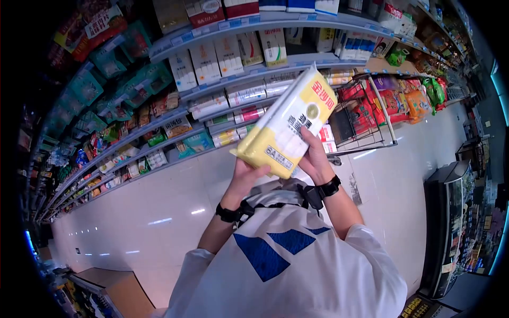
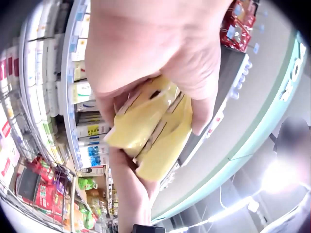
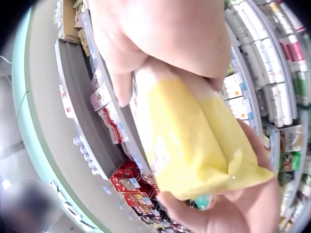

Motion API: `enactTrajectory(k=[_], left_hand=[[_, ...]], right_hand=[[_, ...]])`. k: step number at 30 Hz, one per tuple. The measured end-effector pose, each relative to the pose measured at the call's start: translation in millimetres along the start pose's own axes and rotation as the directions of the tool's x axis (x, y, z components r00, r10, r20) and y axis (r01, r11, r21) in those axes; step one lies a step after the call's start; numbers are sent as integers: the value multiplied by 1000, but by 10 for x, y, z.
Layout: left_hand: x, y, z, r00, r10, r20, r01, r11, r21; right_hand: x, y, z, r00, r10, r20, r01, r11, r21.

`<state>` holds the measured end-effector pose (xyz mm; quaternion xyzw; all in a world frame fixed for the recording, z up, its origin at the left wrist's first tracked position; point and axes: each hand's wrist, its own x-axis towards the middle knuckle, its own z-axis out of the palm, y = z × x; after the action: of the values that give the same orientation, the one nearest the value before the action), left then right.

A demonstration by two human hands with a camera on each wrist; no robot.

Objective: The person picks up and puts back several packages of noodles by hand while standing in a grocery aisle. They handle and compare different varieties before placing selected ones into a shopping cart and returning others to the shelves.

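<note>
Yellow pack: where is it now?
Head view, centre: the yellow pack is held up before the shelves, left hand at its lower end, right hand on its side.

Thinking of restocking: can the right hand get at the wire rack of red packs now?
Probably not yet: right hand and left hand both grip the yellow pack, and the wire rack stands farther off.
</note>
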<state>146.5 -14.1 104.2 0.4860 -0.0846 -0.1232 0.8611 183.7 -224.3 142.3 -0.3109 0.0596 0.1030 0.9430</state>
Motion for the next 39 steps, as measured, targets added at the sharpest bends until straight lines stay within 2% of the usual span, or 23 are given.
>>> enactTrajectory(k=[2, 4, 6, 7, 9, 10, 12, 13, 16, 19, 21, 22, 26, 27, 30, 32, 33, 39], left_hand=[[-68, 103, 20, 991, 55, 119, -34, 985, -171], [-77, 38, -121, 982, -37, 185, 84, 964, -252], [-66, 53, -136, 969, -164, 184, 219, 914, -342], [-51, 39, -109, 974, -147, 172, 199, 920, -339], [-7, 22, -79, 940, -292, 175, 317, 938, -142], [21, -41, -100, 951, -272, 150, 293, 946, -140], [72, -153, -46, 883, -398, 246, 465, 806, -365], [59, -172, 98, 897, -404, 177, 438, 867, -240], [41, -289, 407, 951, -302, 70, 310, 917, -250], [111, -365, 648, 959, -281, -43, 262, 931, -256], [153, -403, 756, 958, -248, -142, 221, 958, -184], [176, -414, 815, 972, -179, -150, 157, 976, -149], [189, -367, 1096, 925, -69, -374, 81, 997, 16], [193, -380, 1120, 924, -63, -378, 76, 997, 21], [139, -443, 1163, 882, -29, -471, 82, 992, 92], [49, -488, 1183, 824, -48, -564, 141, 982, 123], [-2, -490, 1224, 837, 10, -548, 76, 988, 135], [-226, -503, 1261, 782, 57, -621, 32, 991, 132]], right_hand=[[-63, -49, -18, 995, 100, -2, -98, 985, 142], [-135, -62, -31, 989, 146, -23, -141, 978, 155], [-110, -2, -254, 987, 154, -52, -148, 984, 99], [-136, -8, -274, 987, 158, -33, -155, 985, 69], [-151, -26, -273, 982, 187, -5, -187, 982, -3], [-167, -78, -207, 982, 188, 26, -187, 982, -27], [-122, -137, -262, 975, 212, 66, -203, 972, -115], [-119, -199, -260, 974, 217, 57, -205, 963, -174], [-141, -472, -205, 969, 244, 44, -220, 931, -292], [-87, -678, -264, 958, 280, 63, -252, 925, -286], [-51, -790, -357, 953, 291, 85, -259, 928, -267], [-49, -841, -418, 948, 302, 102, -267, 927, -263], [10, -983, -561, 938, 321, 129, -275, 919, -281], [24, -964, -633, 927, 352, 128, -317, 919, -234], [38, -900, -878, 907, 408, 104, -387, 905, -176], [13, -889, -1016, 896, 439, 63, -431, 896, -107], [-8, -919, -1034, 895, 442, 58, -438, 896, -80], [-9, -1145, -1358, 912, 411, 13, -410, 911, -49]])
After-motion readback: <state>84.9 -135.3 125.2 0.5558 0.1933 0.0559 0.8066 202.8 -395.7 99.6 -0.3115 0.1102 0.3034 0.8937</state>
